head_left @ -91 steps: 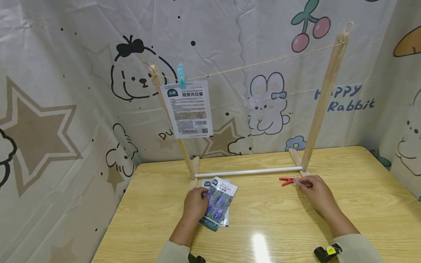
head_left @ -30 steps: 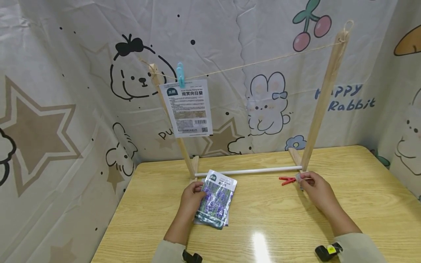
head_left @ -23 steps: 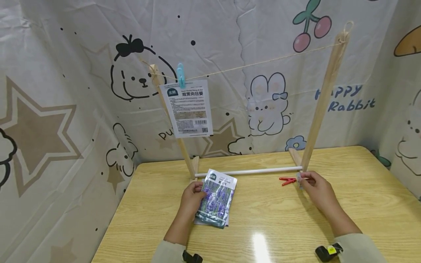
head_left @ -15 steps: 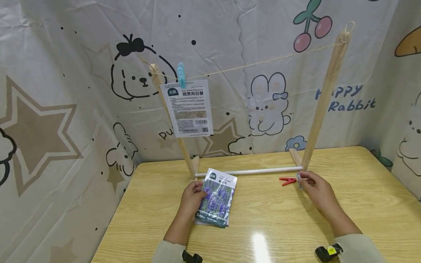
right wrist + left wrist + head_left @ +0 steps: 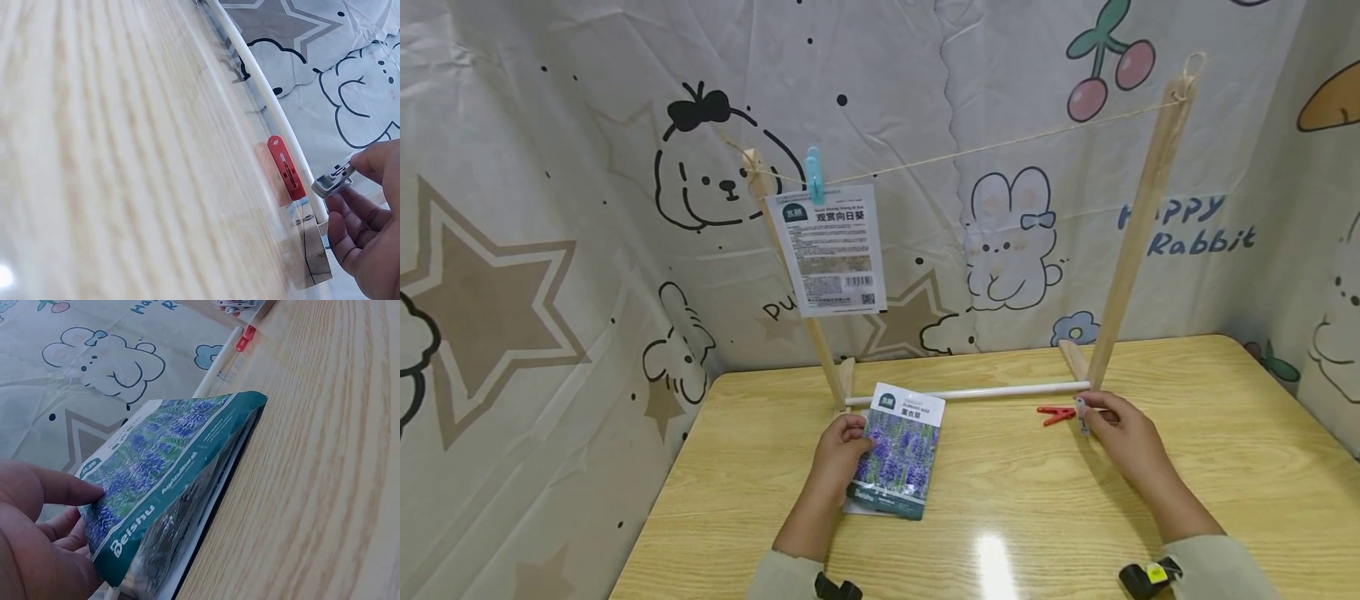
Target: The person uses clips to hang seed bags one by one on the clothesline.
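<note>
My left hand (image 5: 837,454) pinches a seed packet (image 5: 897,450) printed with purple flowers by its left edge. In the left wrist view the packet (image 5: 156,469) tilts up over a second packet (image 5: 187,569), which lies on the table and is mostly covered. Between thumb and fingers of my right hand (image 5: 1123,433) is a grey clothespin (image 5: 1082,415), seen also as a clothespin (image 5: 333,180) in the right wrist view. Just left of it a red clothespin (image 5: 1056,415) lies on the table. A third packet (image 5: 831,250) hangs from the string by a blue clothespin (image 5: 815,177).
Two wooden posts (image 5: 1138,233) carry the string (image 5: 1000,148), and a white rod (image 5: 1007,390) joins them low down near the table's back. The wooden table (image 5: 992,475) meets a printed cloth (image 5: 910,92) behind and at the sides.
My left hand has shifted slightly left and up, raising the purple-flower packet and turning it more upright. The grey clothespin has turned in my right hand, which has hardly moved.
</note>
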A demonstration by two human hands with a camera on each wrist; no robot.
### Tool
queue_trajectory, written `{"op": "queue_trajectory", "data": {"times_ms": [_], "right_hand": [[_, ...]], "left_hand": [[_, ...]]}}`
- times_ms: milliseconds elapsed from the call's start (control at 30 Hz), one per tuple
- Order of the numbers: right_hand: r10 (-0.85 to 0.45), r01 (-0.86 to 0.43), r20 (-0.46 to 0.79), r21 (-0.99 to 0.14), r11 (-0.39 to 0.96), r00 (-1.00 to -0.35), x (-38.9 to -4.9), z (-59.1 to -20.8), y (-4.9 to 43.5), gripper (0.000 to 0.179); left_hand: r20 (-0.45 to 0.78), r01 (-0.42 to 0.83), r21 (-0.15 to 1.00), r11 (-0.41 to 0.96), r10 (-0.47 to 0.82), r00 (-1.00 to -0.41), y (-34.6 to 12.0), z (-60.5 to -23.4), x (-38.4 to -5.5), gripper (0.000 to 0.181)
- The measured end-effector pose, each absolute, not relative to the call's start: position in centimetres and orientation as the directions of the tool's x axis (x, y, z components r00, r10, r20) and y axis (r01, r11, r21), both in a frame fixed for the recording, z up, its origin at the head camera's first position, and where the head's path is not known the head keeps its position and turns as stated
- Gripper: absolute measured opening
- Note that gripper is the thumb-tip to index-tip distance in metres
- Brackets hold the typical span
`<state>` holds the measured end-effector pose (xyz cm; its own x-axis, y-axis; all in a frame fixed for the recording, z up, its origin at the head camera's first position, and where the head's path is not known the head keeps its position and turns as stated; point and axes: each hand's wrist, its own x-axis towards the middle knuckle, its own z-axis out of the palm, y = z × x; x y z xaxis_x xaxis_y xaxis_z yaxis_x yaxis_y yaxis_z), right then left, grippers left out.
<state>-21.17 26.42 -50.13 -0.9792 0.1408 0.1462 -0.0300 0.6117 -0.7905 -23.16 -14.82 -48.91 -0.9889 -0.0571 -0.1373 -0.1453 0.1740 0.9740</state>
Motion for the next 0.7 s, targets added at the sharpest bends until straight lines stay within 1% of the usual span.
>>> {"op": "queue_trajectory", "data": {"times_ms": [333,500,700], "right_hand": [[0.171,-0.033,0.167,-0.802,0.596,-0.971,-21.20,-50.13,26.29,0.040],[0.174,-0.031,0.165,-0.805,0.592,-0.971,-21.16,-50.06,26.27,0.039],[0.168,-0.032,0.163,-0.805,0.592,-0.972,-21.17,-49.99,26.28,0.040]], "left_hand": [[-0.139,-0.141,0.982,0.122,-0.028,-0.990,-14.77,-49.17,-23.22,0.032],[-0.132,-0.131,0.983,0.127,-0.001,-0.991,-14.74,-49.04,-23.18,0.030],[-0.132,-0.131,0.985,0.116,0.002,-0.991,-14.54,-48.61,-23.06,0.027]]}}
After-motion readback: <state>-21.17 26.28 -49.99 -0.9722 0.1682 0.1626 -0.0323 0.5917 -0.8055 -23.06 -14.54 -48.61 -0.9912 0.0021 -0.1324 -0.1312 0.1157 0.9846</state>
